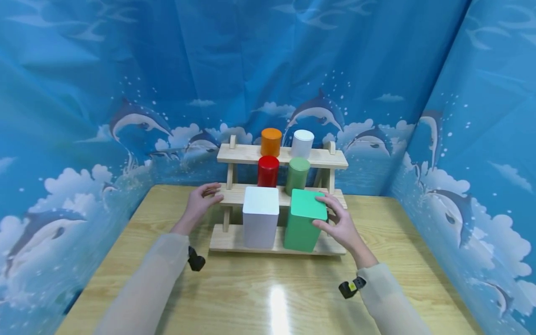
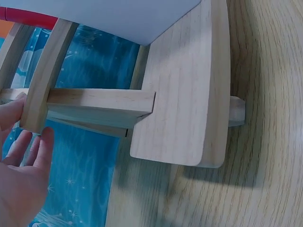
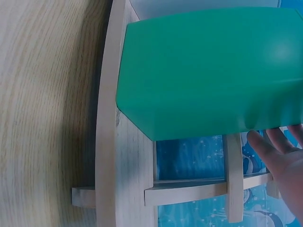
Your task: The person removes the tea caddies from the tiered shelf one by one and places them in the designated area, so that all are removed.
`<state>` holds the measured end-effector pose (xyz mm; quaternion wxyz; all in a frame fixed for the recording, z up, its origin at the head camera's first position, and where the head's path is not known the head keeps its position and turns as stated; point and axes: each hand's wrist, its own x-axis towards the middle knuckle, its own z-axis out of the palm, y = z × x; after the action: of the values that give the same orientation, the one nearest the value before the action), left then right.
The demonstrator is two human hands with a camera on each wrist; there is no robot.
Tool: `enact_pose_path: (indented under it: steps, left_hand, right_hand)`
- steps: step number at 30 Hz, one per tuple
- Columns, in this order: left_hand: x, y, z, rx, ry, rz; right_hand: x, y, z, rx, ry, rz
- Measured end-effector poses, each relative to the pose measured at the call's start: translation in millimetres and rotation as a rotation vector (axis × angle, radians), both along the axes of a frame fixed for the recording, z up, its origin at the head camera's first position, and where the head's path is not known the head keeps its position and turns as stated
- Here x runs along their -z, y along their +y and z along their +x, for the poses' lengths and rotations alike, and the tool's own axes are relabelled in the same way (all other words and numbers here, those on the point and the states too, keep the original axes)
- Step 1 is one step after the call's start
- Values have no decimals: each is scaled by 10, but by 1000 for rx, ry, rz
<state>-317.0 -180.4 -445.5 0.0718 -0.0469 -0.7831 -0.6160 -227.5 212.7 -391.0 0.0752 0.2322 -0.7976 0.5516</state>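
Observation:
My left hand point(image 1: 201, 202) is at the left end of a wooden three-tier display rack's middle shelf point(image 2: 40, 99), thumb and fingertips right at the board's end. The right hand point(image 1: 339, 223) touches the right side of a tall green block point(image 1: 307, 218) with fairly straight fingers; in the right wrist view its fingertips meet the block's side. That block stands on the bottom shelf point(image 1: 232, 239), right of a tall white block point(image 1: 260, 218). Behind them on the middle shelf are a red cylinder point(image 1: 268, 171) and a pale green cylinder point(image 1: 298, 176).
An orange cylinder point(image 1: 271, 142) and a white cylinder point(image 1: 302, 144) stand on the rack's top shelf point(image 1: 243, 153). The rack sits toward the back of a wooden table point(image 1: 234, 288). Blue dolphin-print curtains point(image 1: 188, 70) hang behind and at both sides.

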Motion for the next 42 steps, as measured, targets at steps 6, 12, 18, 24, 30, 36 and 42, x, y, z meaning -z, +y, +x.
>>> enact_pose_path:
  steps: [6,12,18,24,30,36,42]
  left_hand:
    - [20,-2,-12,20,11,-10]
    - [52,-21,-64,37,-43,-3]
    - [78,-38,-91,54,-49,-2]
    - [92,-40,-102,55,-45,16]
    - [104,-35,-103,47,-58,10]
    - [119,-31,-100,45,-54,15]
    - [140,-41,-96,44,-49,40]
  right_hand:
    - [12,11,10,4,-16,-12]
    - [30,17,3,7,-29,-21]
    - [15,19,-12,7,-42,-32]
    - [-41,18,-18,12,-52,-57]
    - [-32,33,-2,31,-49,-77]
    - [107,108,-26,25,-34,-136]
    - [209,155,-10,29,-2,-168]
